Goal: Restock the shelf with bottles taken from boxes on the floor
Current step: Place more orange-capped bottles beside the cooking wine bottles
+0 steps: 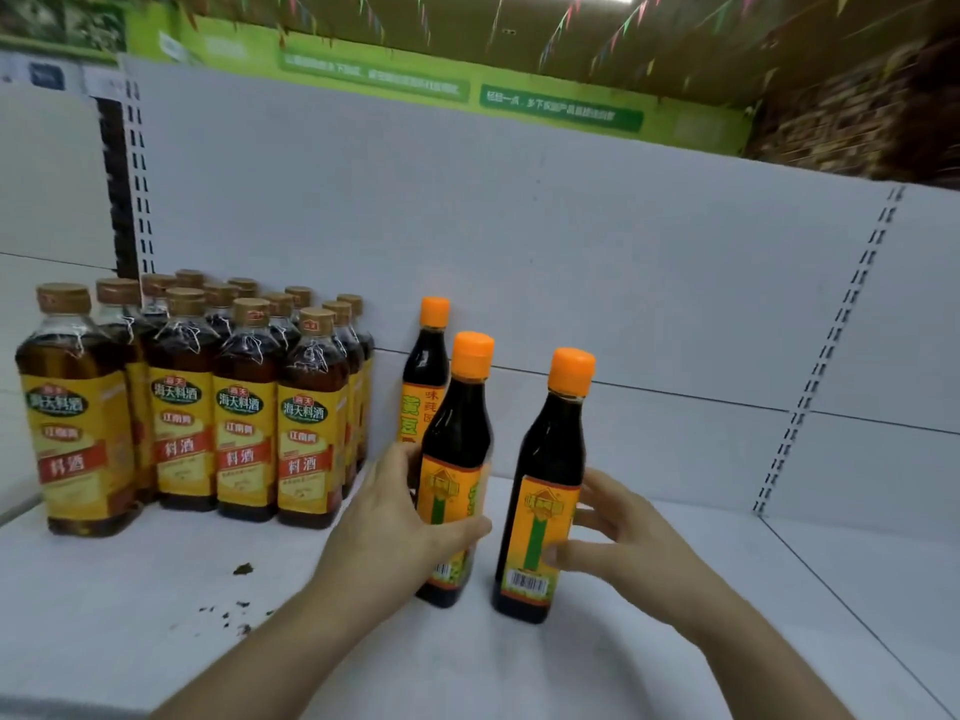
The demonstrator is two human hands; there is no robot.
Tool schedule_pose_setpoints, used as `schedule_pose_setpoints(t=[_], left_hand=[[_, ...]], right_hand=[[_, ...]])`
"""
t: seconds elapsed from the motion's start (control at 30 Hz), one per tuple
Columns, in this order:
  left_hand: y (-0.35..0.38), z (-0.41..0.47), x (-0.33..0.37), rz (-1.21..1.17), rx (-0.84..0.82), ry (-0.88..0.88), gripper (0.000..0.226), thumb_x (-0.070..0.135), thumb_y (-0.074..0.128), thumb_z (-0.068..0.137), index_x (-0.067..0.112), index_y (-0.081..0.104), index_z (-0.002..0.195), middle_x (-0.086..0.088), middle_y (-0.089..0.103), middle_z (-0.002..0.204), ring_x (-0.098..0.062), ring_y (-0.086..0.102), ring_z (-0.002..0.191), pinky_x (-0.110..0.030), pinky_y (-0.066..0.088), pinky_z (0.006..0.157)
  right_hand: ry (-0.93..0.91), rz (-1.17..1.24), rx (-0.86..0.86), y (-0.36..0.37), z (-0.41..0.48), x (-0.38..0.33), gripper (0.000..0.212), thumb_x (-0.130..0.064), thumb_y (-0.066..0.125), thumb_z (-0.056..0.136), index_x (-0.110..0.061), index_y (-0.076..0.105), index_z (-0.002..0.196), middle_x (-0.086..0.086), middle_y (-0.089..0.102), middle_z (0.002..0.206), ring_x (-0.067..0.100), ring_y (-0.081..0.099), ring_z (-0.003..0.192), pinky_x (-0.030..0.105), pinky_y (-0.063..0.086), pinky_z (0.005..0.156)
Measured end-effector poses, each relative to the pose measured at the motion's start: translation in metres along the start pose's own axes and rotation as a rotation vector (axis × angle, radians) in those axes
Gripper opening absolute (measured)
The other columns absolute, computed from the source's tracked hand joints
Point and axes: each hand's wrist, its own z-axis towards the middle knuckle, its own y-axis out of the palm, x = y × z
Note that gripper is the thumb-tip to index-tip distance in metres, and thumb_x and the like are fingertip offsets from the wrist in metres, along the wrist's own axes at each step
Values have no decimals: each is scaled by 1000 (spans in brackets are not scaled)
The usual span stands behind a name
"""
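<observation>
On a white shelf (727, 589), the left hand (395, 522) grips the middle orange-capped bottle (457, 433) and the right hand (623, 532) curls round the right orange-capped bottle (550, 449), both upright, near a rear bottle (426, 366) and gold-capped bottles (244, 433).

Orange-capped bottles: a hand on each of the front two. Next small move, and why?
Probably push both back: the left hand grips the middle bottle and the right hand grips the right bottle, both upright on the shelf, forward of the rear bottle. Bare shelf shows behind the right bottle.
</observation>
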Motion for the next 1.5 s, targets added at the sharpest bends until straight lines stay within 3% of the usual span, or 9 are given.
schedule_pose_setpoints(t=[0.2, 0.47, 0.67, 0.87, 0.97, 1.13, 1.27, 1.37, 1.5], left_hand=[[6, -4, -6, 46, -12, -45, 68, 65, 84, 65, 45, 40, 114, 24, 59, 113, -4, 63, 101, -43, 59, 89], [-1, -3, -7, -60, -59, -72, 60, 45, 91, 68, 37, 54, 115, 21, 67, 108, 3, 64, 95, -34, 60, 87], [-5, 6, -12, -165, -125, -106, 58, 28, 96, 66, 28, 58, 110, 10, 73, 106, -1, 69, 97, -25, 58, 81], [-9, 18, -21, -237, -229, -122, 57, 19, 92, 71, 21, 60, 117, 4, 76, 112, -7, 72, 103, -39, 60, 93], [-12, 23, -22, -244, -264, -115, 56, 16, 89, 76, 22, 61, 124, 8, 76, 113, -5, 72, 102, -30, 60, 85], [-17, 29, -21, -257, -361, -67, 49, 13, 79, 86, 32, 59, 126, 16, 75, 112, 3, 70, 103, -16, 57, 72], [-19, 35, -23, -236, -426, -33, 47, 18, 72, 93, 38, 56, 133, 22, 71, 121, 5, 64, 115, -26, 54, 99], [-18, 33, -26, -203, -433, -39, 49, 23, 67, 97, 39, 50, 140, 28, 68, 122, 10, 62, 113, -21, 54, 95], [-11, 26, -31, 67, -339, -48, 55, 47, 70, 92, 35, 53, 143, 18, 64, 132, -2, 63, 111, -34, 55, 98]], right_hand=[[-1, 91, 32, 13, 2, 17, 69, -1, 81, 82, -35, 55, 136, -9, 75, 119, 9, 69, 114, 35, 58, 96], [22, 22, 167, 25, 3, 26, 69, -20, 88, 79, -44, 53, 134, -15, 71, 120, 6, 68, 107, 38, 59, 94], [26, -37, 328, 44, 2, 25, 68, -27, 88, 78, -42, 43, 127, -21, 60, 114, 0, 63, 99, 14, 52, 71], [42, -126, 383, 58, 14, 23, 64, -44, 89, 71, -38, 55, 125, -13, 54, 116, 5, 62, 99, 29, 58, 85], [51, -145, 397, 62, 17, 20, 51, -46, 89, 70, -37, 62, 113, -10, 52, 109, 4, 61, 92, 22, 52, 77], [92, -100, 440, 67, 26, 18, 73, -55, 92, 61, -35, 52, 119, -10, 58, 110, 7, 67, 92, 33, 61, 80], [110, -82, 454, 72, 30, 17, 82, -65, 90, 52, -40, 45, 115, -12, 61, 110, 6, 69, 91, 37, 63, 79], [120, -100, 423, 70, 28, 18, 80, -61, 92, 57, -40, 44, 118, -14, 59, 112, 4, 66, 92, 34, 61, 80], [130, -132, 312, 63, 17, 25, 74, -48, 89, 71, -47, 40, 126, -22, 57, 117, 5, 67, 92, 33, 59, 83]])
